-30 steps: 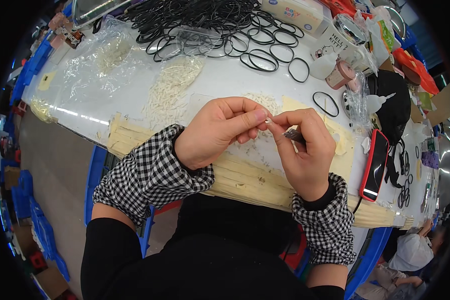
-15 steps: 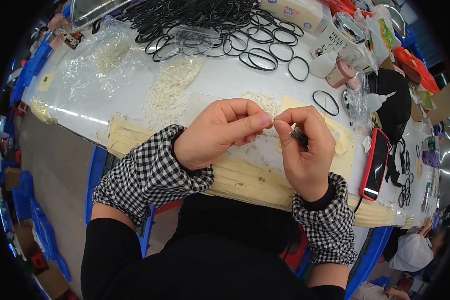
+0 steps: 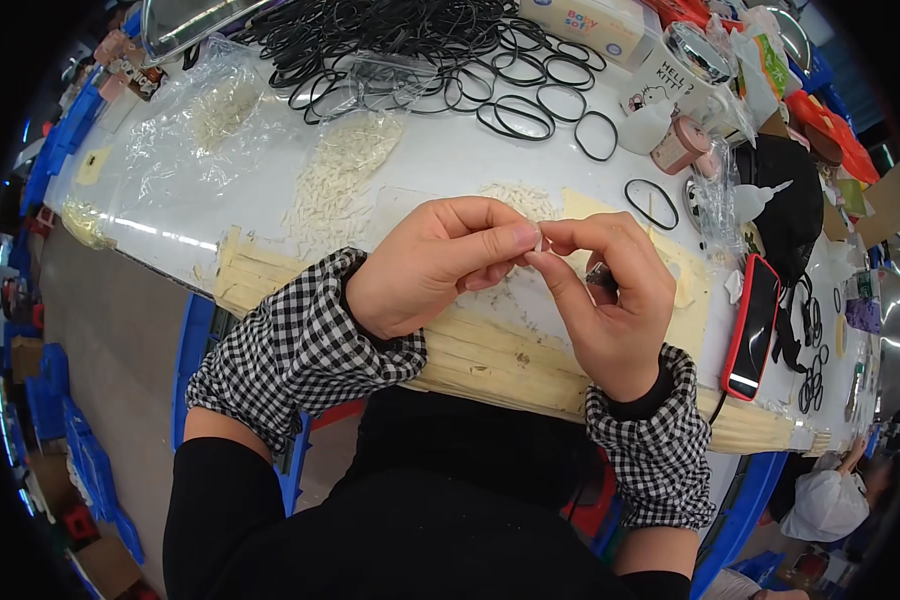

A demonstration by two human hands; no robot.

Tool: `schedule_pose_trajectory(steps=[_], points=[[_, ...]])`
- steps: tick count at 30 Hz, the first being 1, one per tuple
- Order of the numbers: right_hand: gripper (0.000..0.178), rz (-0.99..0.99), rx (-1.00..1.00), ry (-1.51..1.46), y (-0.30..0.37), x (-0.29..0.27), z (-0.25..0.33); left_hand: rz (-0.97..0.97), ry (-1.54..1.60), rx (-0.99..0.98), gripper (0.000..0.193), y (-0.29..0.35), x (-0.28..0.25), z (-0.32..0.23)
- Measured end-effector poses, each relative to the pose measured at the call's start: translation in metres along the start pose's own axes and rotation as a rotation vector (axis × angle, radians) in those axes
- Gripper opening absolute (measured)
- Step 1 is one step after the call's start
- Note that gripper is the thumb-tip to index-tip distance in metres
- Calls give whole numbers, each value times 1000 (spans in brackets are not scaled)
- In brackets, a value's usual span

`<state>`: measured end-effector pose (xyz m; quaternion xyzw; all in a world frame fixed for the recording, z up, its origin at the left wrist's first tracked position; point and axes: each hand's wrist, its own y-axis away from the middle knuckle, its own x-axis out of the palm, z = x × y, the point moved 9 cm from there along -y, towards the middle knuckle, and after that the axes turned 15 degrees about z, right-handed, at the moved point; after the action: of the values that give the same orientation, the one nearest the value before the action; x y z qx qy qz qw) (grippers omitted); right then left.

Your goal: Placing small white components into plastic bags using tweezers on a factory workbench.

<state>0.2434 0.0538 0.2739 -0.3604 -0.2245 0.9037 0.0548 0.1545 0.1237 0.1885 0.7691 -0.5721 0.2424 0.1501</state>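
Note:
Over the near edge of the table, my left hand [image 3: 435,262] pinches a tiny white piece [image 3: 538,243] between thumb and forefinger. My right hand [image 3: 618,295] meets it there, its thumb and forefinger closed at the same piece. A small dark object [image 3: 601,277] sits in the curled fingers of my right hand, mostly hidden, so its kind is unclear. Just beyond my fingertips lies a small heap of white pieces [image 3: 522,198]. A larger spread of similar white pieces [image 3: 332,188] spills from a clear plastic bag behind my left hand.
Black rubber-like loops [image 3: 390,40] pile up at the back, with one loose loop [image 3: 651,204] nearer. A red-cased phone [image 3: 752,328] lies right of my right hand. Cups [image 3: 680,144], a white squeeze bottle [image 3: 755,203] and bags crowd the right. Yellowish tape [image 3: 510,360] covers the front edge.
My right thumb and forefinger have shifted slightly left, up against my left fingertips. The dark object in my right hand shows less now. My left hand has hardly moved.

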Motion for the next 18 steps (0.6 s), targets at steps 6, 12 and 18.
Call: schedule_pose_trajectory(steps=[6,12,18], points=[[25,17,1,12,0,1,2,66,139,-45,19,-1,3,8],[24,87,38,125,-2,7,0,141,211,-52,21,-1,6,10],[35,129,117,298,2,12,-7,134,236,-60,20,0,10,9]])
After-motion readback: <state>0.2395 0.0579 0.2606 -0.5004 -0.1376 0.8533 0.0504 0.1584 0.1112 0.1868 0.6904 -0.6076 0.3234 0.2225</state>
